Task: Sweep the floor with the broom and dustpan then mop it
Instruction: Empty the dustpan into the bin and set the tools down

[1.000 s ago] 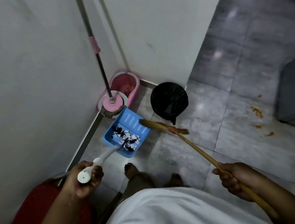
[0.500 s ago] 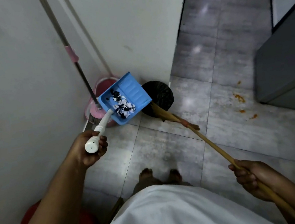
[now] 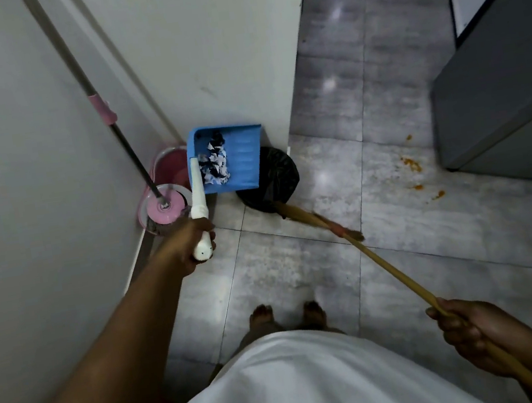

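Note:
My left hand (image 3: 191, 242) grips the white handle of a blue dustpan (image 3: 241, 157), raised off the floor beside and partly over a black-lined trash bin (image 3: 280, 178). Black and white paper scraps (image 3: 215, 164) lie in the pan. My right hand (image 3: 464, 330) holds the wooden stick of a broom (image 3: 386, 266), whose head rests on the floor next to the bin. A mop (image 3: 101, 111) with a pink grip leans in the corner, its head in a pink spin bucket (image 3: 167, 167).
White walls close in on the left and ahead, with a wall corner right behind the bin. Orange crumbs (image 3: 411, 163) dot the grey tiles near a grey cabinet (image 3: 500, 100) on the right. My bare feet (image 3: 287, 314) stand on the tiles.
My left hand lifted the dustpan off the floor and carried it up and right toward the bin. The view shifted as I stepped forward. The broom stayed low in my right hand.

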Demonstrator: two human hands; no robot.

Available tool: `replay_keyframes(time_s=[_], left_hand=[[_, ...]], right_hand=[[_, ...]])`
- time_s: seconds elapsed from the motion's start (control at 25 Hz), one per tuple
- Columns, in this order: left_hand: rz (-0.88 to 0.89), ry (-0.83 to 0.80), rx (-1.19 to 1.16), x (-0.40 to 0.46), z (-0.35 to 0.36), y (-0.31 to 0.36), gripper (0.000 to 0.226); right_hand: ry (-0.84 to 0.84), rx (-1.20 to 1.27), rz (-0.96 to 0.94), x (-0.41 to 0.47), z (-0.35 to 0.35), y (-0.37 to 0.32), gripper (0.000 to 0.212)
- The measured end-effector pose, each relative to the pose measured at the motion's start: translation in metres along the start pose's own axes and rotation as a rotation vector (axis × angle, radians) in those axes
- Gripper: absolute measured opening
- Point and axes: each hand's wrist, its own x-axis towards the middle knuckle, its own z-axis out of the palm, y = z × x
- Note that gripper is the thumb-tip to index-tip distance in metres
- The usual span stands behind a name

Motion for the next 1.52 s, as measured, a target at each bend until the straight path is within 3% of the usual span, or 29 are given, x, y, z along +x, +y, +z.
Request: replay_keyframes(time_s=[0.2, 0.52, 0.76, 1.16, 1.36, 1.52], left_hand=[[0.107, 0.011, 0.160, 0.017, 0.022, -0.020, 0.017], [0.227, 0.043, 0.549, 0.025, 0.029, -0.036, 0.061], [0.307, 0.062, 0.717, 0.018, 0.026, -0.036, 0.079], [0.370, 0.090, 0.826, -0.002, 0.023, -0.051, 0.081], [0.329, 0.085, 0.616, -0.005, 0.022, -0.054, 0.081], [0.369, 0.100, 0.693, -0.009, 0.018, -0.052, 0.081]], right_hand=[[0.011, -0.009, -0.029, 0.006, 0.010, 0.007, 0.026], [0.028, -0.036, -0.055, 0.008, 0.016, 0.008, 0.026], [0.019, -0.050, -0.060, 0.008, 0.017, 0.009, 0.026], [0.013, -0.053, -0.083, 0.005, 0.014, 0.014, 0.026], [0.008, -0.058, -0.088, 0.003, 0.013, 0.019, 0.026], [0.011, -0.060, -0.102, 0.004, 0.012, 0.024, 0.024]])
